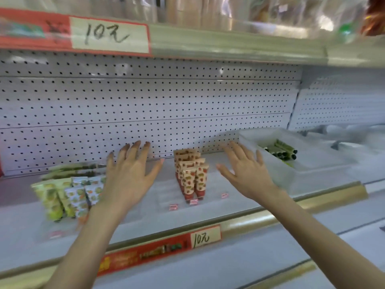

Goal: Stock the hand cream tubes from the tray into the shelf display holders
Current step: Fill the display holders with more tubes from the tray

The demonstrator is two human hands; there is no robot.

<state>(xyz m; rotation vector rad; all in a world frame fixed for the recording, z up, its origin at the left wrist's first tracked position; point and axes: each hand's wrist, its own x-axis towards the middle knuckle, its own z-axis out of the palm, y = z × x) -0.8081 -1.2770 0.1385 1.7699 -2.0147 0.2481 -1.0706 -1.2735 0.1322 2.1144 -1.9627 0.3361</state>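
Fingers (135, 150) of left hand (129, 176) and right hand (248, 174) are spread straight, grasping nothing. The left hovers between green tubes (62, 197) and the upright red tubes (192, 178); the right is just beside the tray (277, 176), where dark-capped tubes (281, 152) lie. A hasty sweep could topple the red row or shove the tray.

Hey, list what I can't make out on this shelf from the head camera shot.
Head view, all items:
- Tubes in tray: count unclear, frosted tray wall and blur hide most.
- Green tubes: motion-blurred; left forearm covers the row's right end.
- Small red labels: too small, blurred to read.
- Upper-shelf goods: blurred, cut by the top edge.
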